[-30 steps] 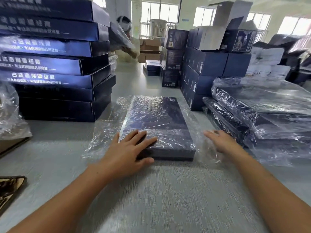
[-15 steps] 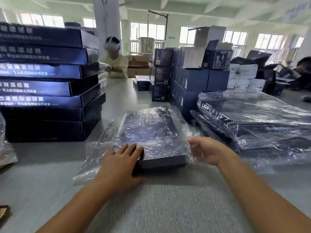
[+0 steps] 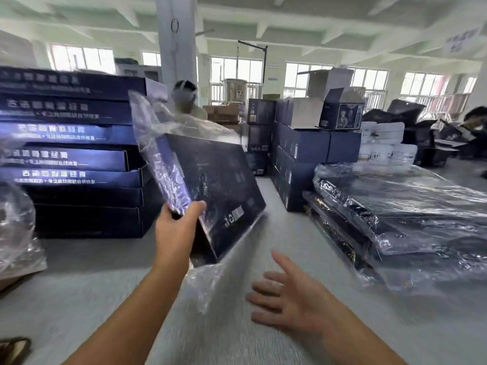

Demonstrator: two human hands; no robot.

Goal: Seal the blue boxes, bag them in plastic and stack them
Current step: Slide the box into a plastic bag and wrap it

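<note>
A flat dark blue box (image 3: 210, 185) inside a clear plastic bag (image 3: 158, 119) is tipped up on edge above the grey table (image 3: 79, 299). My left hand (image 3: 175, 234) grips the box's near left edge through the plastic, thumb on top. Loose bag film trails down from the box's lower corner toward the table. My right hand (image 3: 287, 296) hovers to the right of that film with fingers spread, holding nothing. A pile of bagged boxes (image 3: 400, 219) lies at the right. A tall stack of unbagged blue boxes (image 3: 71, 154) stands at the left.
Blue cartons (image 3: 303, 151) are stacked behind the bagged pile, with white tubs (image 3: 387, 143) further right. A person (image 3: 185, 101) in a head-mounted device sits at the far end by a pillar. Crumpled plastic (image 3: 15, 227) lies at the left edge.
The bagged box lay flat under both hands; now my left hand has lifted and tilted it up on edge. My right hand has let go of the bag's side and dropped back.
</note>
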